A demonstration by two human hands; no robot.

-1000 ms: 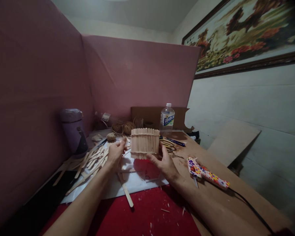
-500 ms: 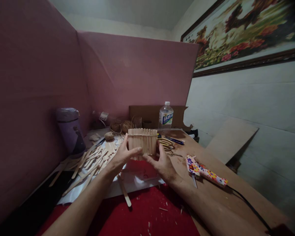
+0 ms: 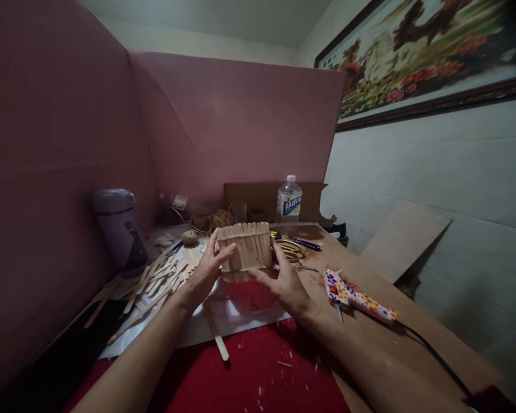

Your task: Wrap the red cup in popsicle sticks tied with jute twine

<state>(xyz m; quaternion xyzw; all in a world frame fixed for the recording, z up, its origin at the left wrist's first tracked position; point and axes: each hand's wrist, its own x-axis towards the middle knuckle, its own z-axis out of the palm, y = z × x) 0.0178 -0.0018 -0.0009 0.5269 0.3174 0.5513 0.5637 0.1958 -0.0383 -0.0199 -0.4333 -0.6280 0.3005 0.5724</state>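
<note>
Stick panel [image 3: 253,246] tilted since last, w/ L hand [image 3: 205,271] fingers prob. behind.

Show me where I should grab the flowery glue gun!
I'd take the glue gun by its slim handle, from above on the right. It lies with the handle stretching right and toward you from the wider head. The black cord leaves the handle's end, so hold just short of that.

The brown tabletop [image 3: 365,279] carries a floral glue gun [image 3: 363,301] with its black cord [image 3: 434,353] at right, a bottle [image 3: 289,202] and slim blue tool [image 3: 305,244] farther back, and, leftward, a white sheet [image 3: 241,326] strewn with loose sticks [image 3: 161,275].
</note>
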